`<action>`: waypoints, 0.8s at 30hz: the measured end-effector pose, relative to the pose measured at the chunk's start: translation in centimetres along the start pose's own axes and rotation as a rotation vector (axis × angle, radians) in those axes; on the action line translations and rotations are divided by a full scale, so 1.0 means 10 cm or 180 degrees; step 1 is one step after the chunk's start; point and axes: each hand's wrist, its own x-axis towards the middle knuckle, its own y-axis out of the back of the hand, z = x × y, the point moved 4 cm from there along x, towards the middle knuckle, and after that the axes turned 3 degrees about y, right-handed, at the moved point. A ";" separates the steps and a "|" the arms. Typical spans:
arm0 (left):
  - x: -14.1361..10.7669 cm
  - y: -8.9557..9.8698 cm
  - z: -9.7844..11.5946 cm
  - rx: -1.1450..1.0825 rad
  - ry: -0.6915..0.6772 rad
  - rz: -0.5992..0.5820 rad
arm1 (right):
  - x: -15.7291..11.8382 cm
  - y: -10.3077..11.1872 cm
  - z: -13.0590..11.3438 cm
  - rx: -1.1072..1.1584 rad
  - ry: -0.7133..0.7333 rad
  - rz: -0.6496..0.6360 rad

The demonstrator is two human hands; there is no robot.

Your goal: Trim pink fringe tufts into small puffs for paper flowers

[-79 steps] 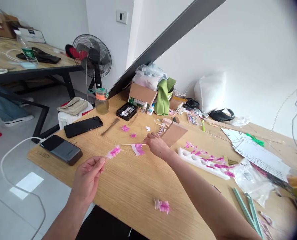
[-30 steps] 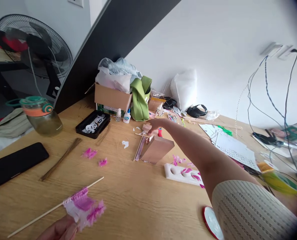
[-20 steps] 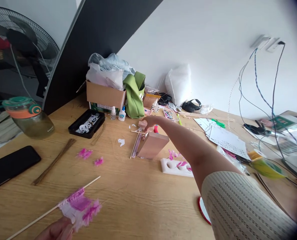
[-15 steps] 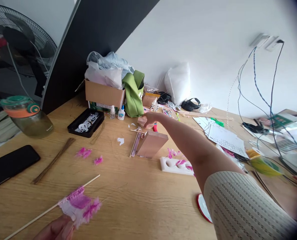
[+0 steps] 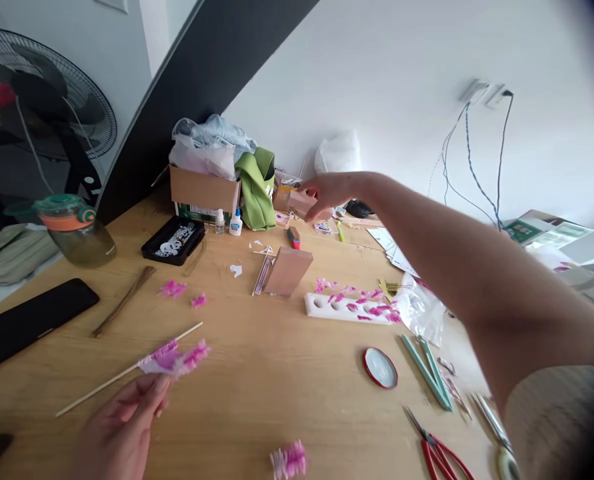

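One frilly pink-and-white tuft (image 5: pixel 195 359) is pinched between thumb and fingers of the left hand (image 5: pixel 131 410), near left. One thin wooden stick (image 5: pixel 97 391), with one pink strip (image 5: pixel 164 358) gathered on it, is seen just beside. Three loose fringed tufts (image 5: pixel 172 288) are scattered on the wood-grained table (image 5: pixel 227 413): two farther left, one near. Far off, one small flat-sided block (image 5: pixel 301 204) is grasped by the curled right hand (image 5: pixel 327 192).

Soft, bright light fills the white wall (image 5: pixel 401 100) and wooden table (image 5: pixel 217 413); the fan (image 5: pixel 29 87) at left is dimmer. Near sleeve (image 5: pixel 557 420) and pink tuft (image 5: pixel 291 460) blur; darkness rounds the right corners.
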 end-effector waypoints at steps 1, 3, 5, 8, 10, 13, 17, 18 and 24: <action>0.00 -0.01 0.00 -0.0120 0.0091 -0.0103 | -0.16 0.08 -0.09 0.0025 0.0046 -0.0023; 0.01 -0.02 -0.01 -0.0413 0.0217 -0.0244 | -0.49 0.15 -0.35 0.0116 0.0152 -0.0164; 0.01 -0.03 -0.02 -0.0644 0.0254 -0.0279 | -0.82 0.11 -0.70 0.0206 0.0317 -0.0327; 0.01 -0.03 -0.03 -0.0789 0.0229 -0.0246 | -1.19 -0.23 -1.26 0.0361 0.0589 -0.0508; 0.01 -0.04 -0.02 -0.0815 0.0187 -0.0264 | -1.33 -0.61 -1.57 0.0369 0.0883 -0.0506; 0.00 -0.05 0.02 -0.0838 0.0189 -0.0331 | -1.36 -1.25 -1.85 0.0100 0.0994 -0.0441; -0.01 -0.04 0.04 -0.0863 0.0422 -0.0158 | -1.33 -1.78 -1.96 -0.0051 0.1029 -0.0390; -0.01 -0.04 0.04 -0.0862 0.0447 -0.0119 | -1.35 -1.82 -1.96 -0.0045 0.1017 -0.0351; 0.06 0.00 -0.04 -0.0891 0.0382 -0.0050 | -1.93 -1.64 -1.71 0.0354 0.0660 0.0607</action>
